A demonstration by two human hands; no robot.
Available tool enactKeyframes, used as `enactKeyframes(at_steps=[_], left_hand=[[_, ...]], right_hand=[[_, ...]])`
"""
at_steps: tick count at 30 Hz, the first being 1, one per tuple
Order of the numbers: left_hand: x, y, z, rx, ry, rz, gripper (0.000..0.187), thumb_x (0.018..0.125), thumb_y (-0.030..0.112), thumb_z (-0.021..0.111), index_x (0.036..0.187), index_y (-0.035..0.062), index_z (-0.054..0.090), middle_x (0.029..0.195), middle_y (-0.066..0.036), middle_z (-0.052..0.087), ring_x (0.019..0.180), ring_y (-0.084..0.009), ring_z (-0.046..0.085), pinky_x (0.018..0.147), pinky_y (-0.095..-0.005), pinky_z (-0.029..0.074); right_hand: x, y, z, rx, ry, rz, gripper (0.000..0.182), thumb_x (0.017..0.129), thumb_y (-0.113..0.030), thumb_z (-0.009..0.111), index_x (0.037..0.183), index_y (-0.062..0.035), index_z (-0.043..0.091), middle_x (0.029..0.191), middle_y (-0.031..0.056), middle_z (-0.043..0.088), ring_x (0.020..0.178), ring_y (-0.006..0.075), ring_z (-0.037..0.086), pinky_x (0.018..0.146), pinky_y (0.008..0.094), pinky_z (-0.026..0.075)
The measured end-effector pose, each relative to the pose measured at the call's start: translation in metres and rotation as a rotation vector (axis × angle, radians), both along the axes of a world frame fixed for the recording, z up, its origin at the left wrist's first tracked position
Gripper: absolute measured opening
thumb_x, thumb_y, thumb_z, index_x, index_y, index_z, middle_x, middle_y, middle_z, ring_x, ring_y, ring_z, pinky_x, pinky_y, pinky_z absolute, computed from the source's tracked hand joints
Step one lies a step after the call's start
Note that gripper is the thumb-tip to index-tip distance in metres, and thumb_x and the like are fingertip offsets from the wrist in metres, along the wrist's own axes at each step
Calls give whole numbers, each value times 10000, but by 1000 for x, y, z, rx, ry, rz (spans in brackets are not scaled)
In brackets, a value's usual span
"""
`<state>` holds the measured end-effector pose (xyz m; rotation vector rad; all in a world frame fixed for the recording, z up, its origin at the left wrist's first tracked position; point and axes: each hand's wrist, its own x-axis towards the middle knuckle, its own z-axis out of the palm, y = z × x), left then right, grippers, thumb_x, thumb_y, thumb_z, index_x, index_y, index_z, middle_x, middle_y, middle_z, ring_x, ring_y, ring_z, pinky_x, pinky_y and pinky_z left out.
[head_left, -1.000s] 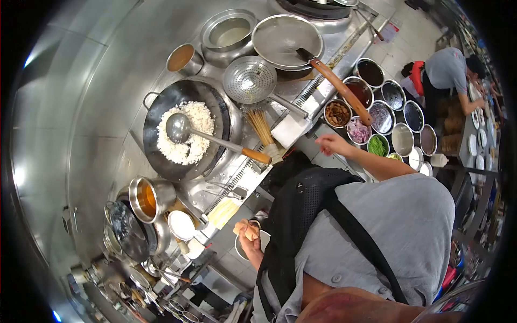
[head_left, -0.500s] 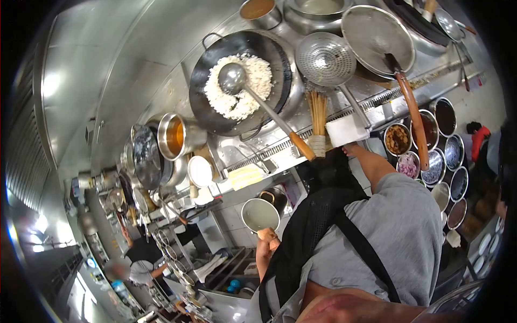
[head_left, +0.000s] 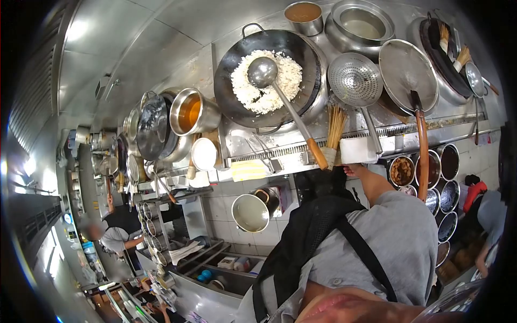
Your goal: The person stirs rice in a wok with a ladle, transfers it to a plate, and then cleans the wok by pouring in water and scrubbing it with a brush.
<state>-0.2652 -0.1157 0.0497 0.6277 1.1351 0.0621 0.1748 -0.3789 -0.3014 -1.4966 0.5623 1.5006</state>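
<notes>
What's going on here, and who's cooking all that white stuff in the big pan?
A person in a grey shirt stands at the stove. The big pan is a wok with what looks like rice. A ladle lies in it, with no hand on its handle. The person's right hand is at the counter's edge by a white folded cloth; I can't tell if it's holding anything. The left hand is out of sight.

Person's right arm (head_left: 375, 185) extended forward, forearm bare and angled inward, right grip (head_left: 353, 170) in front of the torso, fingers partly hidden.
</notes>
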Motion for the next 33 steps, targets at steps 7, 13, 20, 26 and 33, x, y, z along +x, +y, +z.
enactKeyframes(at_steps=[7, 13, 20, 26, 33], left_hand=[[-7, -22, -5, -70, -76, 117, 293, 825, 136, 647, 1066, 15, 533, 854, -55, 599, 760, -191, 619, 684, -305, 515], [-12, -32, -1, -118, -116, 193, 280, 835, 140, 643, 1061, 17, 534, 852, -54, 598, 759, -187, 616, 684, -301, 513], [-4, -33, 7, -177, -165, 242, 266, 846, 145, 639, 1056, 20, 534, 851, -52, 597, 759, -184, 614, 685, -297, 510], [28, -4, 22, -88, -303, 301, 210, 897, 162, 614, 1059, 55, 534, 881, -62, 599, 784, -177, 601, 704, -304, 511], [185, 105, -25, -129, -545, 106, 135, 902, 217, 620, 876, 111, 542, 715, -17, 531, 576, -141, 505, 542, -270, 443]], right_hand=[[-1, 2, -16, 87, 24, -93, 139, 939, -251, 599, 1005, -131, 622, 860, 14, 633, 774, 153, 607, 805, 374, 536], [-5, 5, -23, 67, 10, -125, 140, 943, -257, 597, 1008, -135, 619, 862, 18, 631, 779, 153, 604, 811, 372, 535], [-6, 7, 1, -49, 17, 100, 388, 885, -472, 621, 988, -98, 629, 807, 37, 642, 685, 178, 620, 676, 375, 555], [-9, 18, 98, 140, -161, 1102, 480, 897, -516, 570, 1053, -73, 668, 907, 57, 675, 747, 195, 643, 711, 370, 543], [17, 59, 323, 562, -274, 446, 467, 961, -407, 488, 1218, -29, 585, 1011, 107, 679, 869, 163, 621, 806, 316, 510]])
